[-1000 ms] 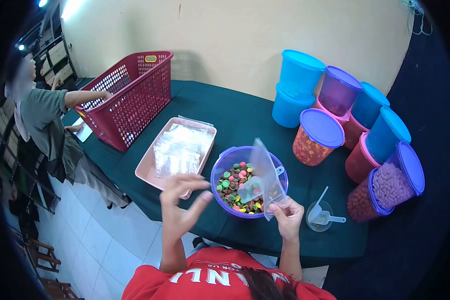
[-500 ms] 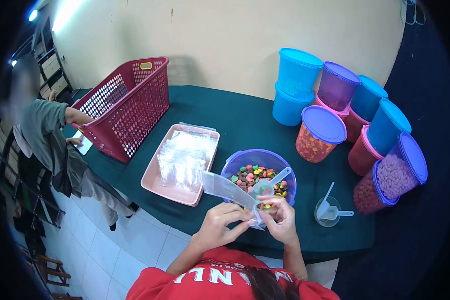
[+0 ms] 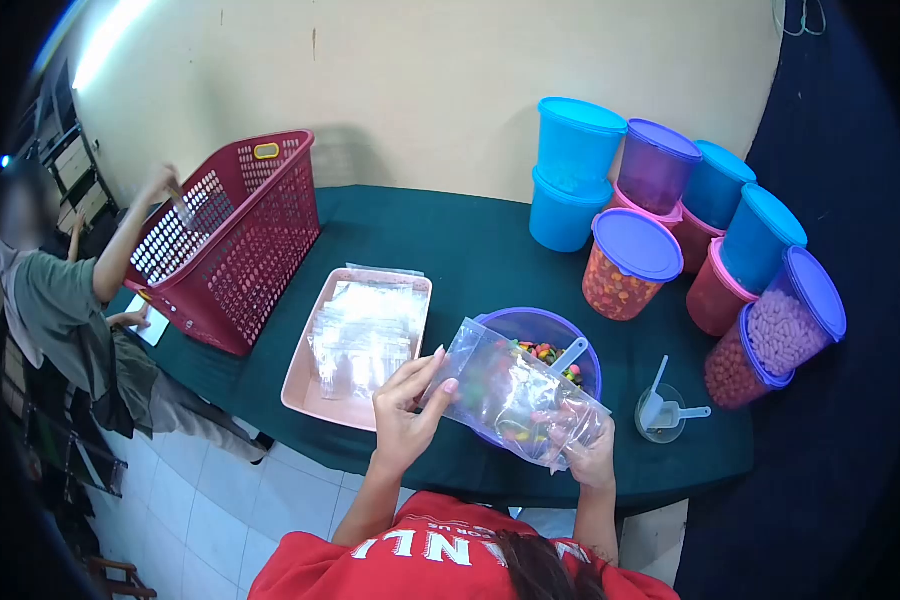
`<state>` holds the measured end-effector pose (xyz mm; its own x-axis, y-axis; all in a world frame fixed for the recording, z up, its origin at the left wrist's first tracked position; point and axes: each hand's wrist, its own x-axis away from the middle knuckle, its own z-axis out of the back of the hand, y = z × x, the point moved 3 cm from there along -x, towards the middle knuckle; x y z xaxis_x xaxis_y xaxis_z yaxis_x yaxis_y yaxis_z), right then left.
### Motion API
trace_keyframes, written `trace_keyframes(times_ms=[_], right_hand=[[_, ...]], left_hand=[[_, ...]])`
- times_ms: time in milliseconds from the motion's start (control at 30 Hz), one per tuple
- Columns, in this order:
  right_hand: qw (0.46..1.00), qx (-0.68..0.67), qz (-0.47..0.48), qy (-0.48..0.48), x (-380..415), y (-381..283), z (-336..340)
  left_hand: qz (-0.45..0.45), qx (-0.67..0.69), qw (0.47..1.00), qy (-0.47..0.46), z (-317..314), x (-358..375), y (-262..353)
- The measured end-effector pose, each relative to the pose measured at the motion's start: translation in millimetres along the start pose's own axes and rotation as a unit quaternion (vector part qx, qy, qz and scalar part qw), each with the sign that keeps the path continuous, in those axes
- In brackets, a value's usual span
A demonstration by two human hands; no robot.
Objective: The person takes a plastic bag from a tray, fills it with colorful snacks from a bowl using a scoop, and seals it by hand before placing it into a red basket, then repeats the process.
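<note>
A clear plastic bag [image 3: 515, 390] is stretched flat between my two hands, above a purple tub [image 3: 592, 345]. My left hand [image 3: 407, 412] pinches its left edge between thumb and fingers. At the lower right corner my right hand [image 3: 594, 455] grips the crumpled end, its fingers partly seen through the plastic. The tub behind holds colourful round candies [image 3: 545, 352], and a scoop [image 3: 570, 354] rests in them with its handle up. Much of the tub is hidden by the bag. Left of it, a pink tray [image 3: 300, 385] holds a pile of flat clear bags [image 3: 365, 335].
Lidded blue, pink and purple canisters [image 3: 635, 265] stand stacked at the right. A small clear bowl [image 3: 660, 413] with scoops sits near the right edge. At the far left stands a tall maroon basket [image 3: 260, 260], with a person [image 3: 65, 300] reaching over it.
The bag, bunched low between both hands before, is now raised and spread flat. My left hand has moved left and up, my right slightly right. The person's arm has lifted from the basket.
</note>
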<state>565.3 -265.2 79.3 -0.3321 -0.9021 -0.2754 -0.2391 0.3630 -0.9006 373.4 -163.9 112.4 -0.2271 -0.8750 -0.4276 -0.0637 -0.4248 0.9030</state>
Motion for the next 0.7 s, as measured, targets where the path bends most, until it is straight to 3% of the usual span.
trace_keyframes(times_ms=[33,167,300,433,500,700], right_hand=[[1.0,0.002,0.001,0.003,0,-1,-2],[0.999,-0.019,-0.028,0.021,3,3,-4],[0.998,-0.029,-0.048,0.017,3,3,-5],[0.998,-0.033,-0.048,0.012,1,4,-6],[1.0,-0.007,-0.006,0.003,0,10,0],[0.997,-0.007,-0.061,-0.035,-7,4,0]], left_hand=[[-0.026,0.044,0.999,0.017,0,-1,0],[-0.067,0.0,0.998,0.02,5,-6,-2],[-0.07,0.003,0.997,0.022,7,-6,-9],[-0.007,0.041,0.999,0.026,9,-5,-16],[0.008,0.056,0.998,0.033,9,-5,-18],[-0.055,0.06,0.995,0.062,4,-10,-38]])
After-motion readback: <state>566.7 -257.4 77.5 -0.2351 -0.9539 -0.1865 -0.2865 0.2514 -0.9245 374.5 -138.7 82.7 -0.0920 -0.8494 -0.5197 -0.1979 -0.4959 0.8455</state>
